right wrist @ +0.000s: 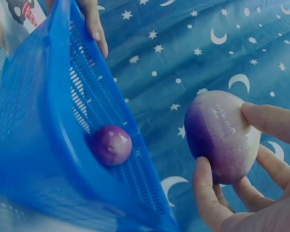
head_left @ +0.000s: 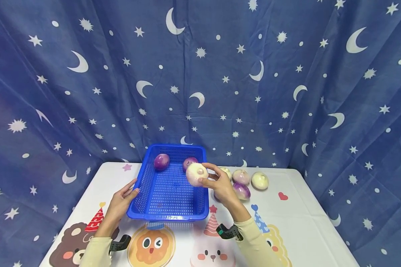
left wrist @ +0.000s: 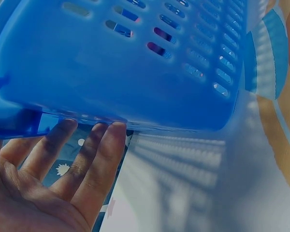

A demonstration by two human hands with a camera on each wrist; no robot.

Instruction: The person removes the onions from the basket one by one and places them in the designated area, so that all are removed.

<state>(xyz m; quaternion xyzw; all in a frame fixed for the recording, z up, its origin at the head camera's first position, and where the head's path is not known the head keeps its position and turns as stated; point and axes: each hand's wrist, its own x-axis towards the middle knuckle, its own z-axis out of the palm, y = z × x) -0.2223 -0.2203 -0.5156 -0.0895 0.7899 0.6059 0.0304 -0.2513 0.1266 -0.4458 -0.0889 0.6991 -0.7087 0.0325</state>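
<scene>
My right hand (head_left: 223, 187) grips a white-and-purple turnip (head_left: 196, 174) between thumb and fingers, over the right side of a blue plastic basket (head_left: 167, 218). Seen from the right wrist, the turnip (right wrist: 222, 137) has one deep purple side and a pale side. My left hand (head_left: 118, 204) holds the basket's left rim, thumb at the top edge; in the left wrist view its extended fingers (left wrist: 99, 159) meet the outer wall. Inside the basket, one purple turnip (head_left: 162, 162) lies at the back left. Another purple turnip (head_left: 189, 161) at the back right is partly hidden by the held one.
Right of the basket several turnips sit in a group, among them a pale one (head_left: 260, 181) and a purple-and-white one (head_left: 242, 191); my right hand partly covers the group. A white cloth with cartoon prints (head_left: 307, 215) covers the table. Behind hangs a blue star-and-moon curtain (head_left: 220, 92).
</scene>
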